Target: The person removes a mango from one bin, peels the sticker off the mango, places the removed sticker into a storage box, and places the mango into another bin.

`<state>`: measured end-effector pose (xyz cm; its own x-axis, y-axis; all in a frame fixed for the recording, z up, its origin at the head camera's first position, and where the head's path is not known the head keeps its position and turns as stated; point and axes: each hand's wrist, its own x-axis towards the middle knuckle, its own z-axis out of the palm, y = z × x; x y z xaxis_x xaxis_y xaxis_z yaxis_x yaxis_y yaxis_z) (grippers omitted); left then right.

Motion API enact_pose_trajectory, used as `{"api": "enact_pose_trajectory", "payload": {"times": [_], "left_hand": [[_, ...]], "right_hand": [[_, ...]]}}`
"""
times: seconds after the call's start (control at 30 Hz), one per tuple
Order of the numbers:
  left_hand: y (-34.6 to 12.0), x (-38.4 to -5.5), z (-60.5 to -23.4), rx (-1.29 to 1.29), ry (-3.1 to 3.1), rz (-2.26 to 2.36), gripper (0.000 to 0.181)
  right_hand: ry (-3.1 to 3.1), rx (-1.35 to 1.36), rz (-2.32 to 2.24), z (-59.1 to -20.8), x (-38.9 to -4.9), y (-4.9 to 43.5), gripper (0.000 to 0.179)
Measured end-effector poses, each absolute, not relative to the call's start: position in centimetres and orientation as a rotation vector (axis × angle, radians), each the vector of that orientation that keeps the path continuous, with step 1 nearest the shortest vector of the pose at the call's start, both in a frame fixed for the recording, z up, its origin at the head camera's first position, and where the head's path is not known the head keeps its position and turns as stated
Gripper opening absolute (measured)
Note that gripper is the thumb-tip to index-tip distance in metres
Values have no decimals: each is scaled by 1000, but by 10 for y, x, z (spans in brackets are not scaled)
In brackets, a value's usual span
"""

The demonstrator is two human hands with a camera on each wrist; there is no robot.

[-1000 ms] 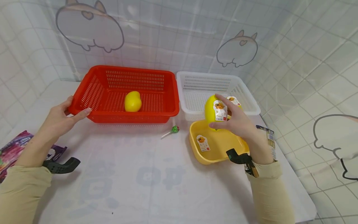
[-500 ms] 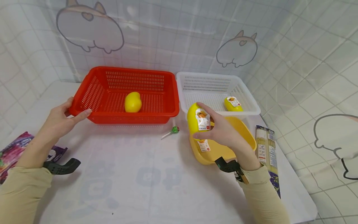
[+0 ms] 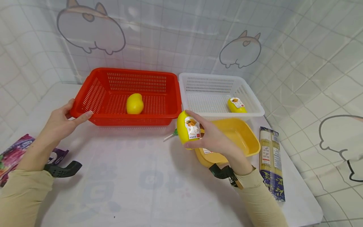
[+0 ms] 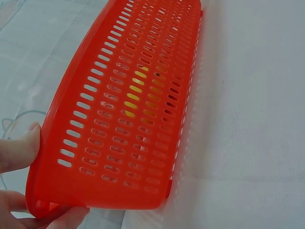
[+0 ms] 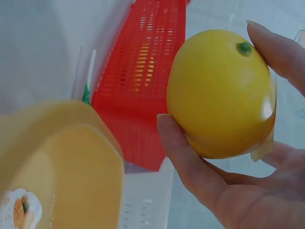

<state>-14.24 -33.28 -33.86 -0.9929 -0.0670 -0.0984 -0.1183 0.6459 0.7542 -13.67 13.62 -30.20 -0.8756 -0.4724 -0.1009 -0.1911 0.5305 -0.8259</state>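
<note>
My right hand (image 3: 212, 137) grips a yellow mango (image 3: 183, 127) with a white sticker, thumb on one side and fingers on the other. In the right wrist view the mango (image 5: 219, 95) shows a green stem nub. It is held up between the red basket (image 3: 136, 120) and the yellow basin (image 3: 238, 138), overlapping the lollipop (image 3: 169, 136) in the head view. My left hand (image 3: 59, 123) holds the red basket's near left corner, thumb and fingers pinching the rim, as the left wrist view also shows. Inside that basket lies another mango (image 3: 135, 104).
A white basket (image 3: 198, 114) stands right of the red one, holding a stickered mango (image 3: 235, 105). At the right lies a long clear-and-purple packet (image 3: 271, 164) of pale sticks. A pink and purple bag (image 3: 12, 154) lies at the left, partly under the left forearm.
My right hand has carried the mango leftward and toward me, from over the yellow basin's back edge to beyond its left side. The left hand keeps its hold on the red basket.
</note>
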Motion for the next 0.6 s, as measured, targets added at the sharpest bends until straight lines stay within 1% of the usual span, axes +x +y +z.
{"api": "enact_pose_trajectory", "payload": {"times": [0.6], "left_hand": [[-333, -142, -336, -225, 2767, 1293, 104]], "right_hand": [[2439, -540, -1201, -310, -130, 120, 102]]}}
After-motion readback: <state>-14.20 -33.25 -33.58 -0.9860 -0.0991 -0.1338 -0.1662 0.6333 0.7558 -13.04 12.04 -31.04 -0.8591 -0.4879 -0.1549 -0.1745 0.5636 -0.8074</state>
